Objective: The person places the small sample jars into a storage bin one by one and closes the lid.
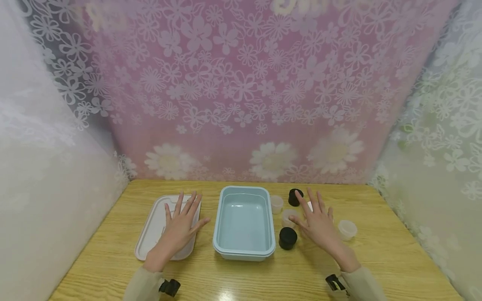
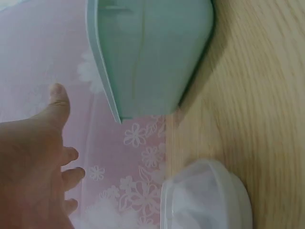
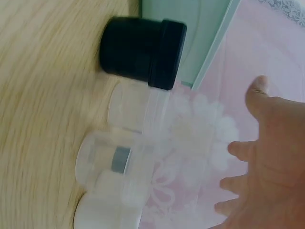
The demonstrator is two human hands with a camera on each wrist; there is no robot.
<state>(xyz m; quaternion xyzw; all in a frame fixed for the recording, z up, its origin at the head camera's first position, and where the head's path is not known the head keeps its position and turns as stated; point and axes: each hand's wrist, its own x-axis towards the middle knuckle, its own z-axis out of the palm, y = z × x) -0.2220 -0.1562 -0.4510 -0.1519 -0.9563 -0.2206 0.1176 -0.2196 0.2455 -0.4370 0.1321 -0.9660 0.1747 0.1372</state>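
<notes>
My left hand (image 1: 180, 228) hovers, fingers spread, over a white shallow tray (image 1: 148, 238) at the left and holds nothing. To the right, my right hand (image 1: 318, 225) is likewise spread, above a cluster of small round jars. A black jar (image 1: 288, 238) stands to its left, and a second black jar (image 1: 294, 198) is behind, near the fingertips. Clear jars (image 1: 276, 204) stand between the right hand and a light blue rectangular tub (image 1: 242, 225). In the right wrist view, a clear jar (image 3: 95, 162) shows a dark patch. Part of a white item (image 1: 310, 205) is hidden under the right hand.
The tub sits in the middle of the wooden table (image 1: 241, 278), between both hands. Another translucent jar (image 1: 347, 230) stands right of the right hand. A pink flowered curtain (image 1: 241, 104) hangs behind the table, with pale sheets at both sides.
</notes>
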